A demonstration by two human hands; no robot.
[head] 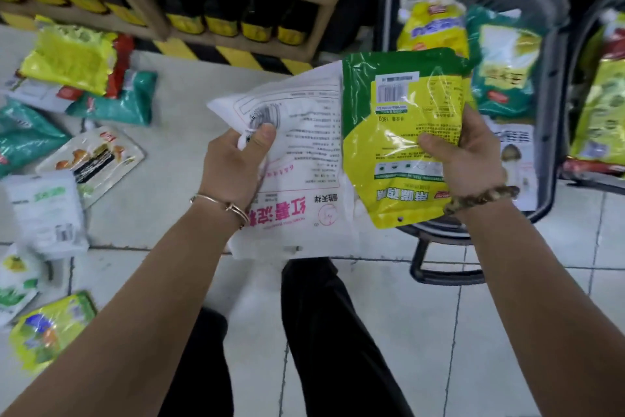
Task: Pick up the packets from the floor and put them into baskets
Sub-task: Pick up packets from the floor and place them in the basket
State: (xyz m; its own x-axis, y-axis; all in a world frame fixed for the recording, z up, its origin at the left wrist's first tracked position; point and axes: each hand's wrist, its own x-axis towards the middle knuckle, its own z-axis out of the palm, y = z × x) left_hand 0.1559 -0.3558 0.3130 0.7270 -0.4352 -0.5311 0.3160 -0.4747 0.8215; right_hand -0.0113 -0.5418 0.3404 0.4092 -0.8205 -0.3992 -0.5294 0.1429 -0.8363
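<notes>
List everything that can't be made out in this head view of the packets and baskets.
All in the head view:
- Bottom of the grey basket: hidden by the green-yellow packet in the right hand and by the packets inside.
- Second basket: cut off by the right edge.
- Small print on the white packet in the left hand: too small to read.
- Teal packet on the floor: cut off by the left edge.
- Most fingers: hidden behind the held packets.

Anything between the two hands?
Head view: only what they hold, the white packet in the left hand and the green-yellow packet in the right hand, edges overlapping.
</notes>
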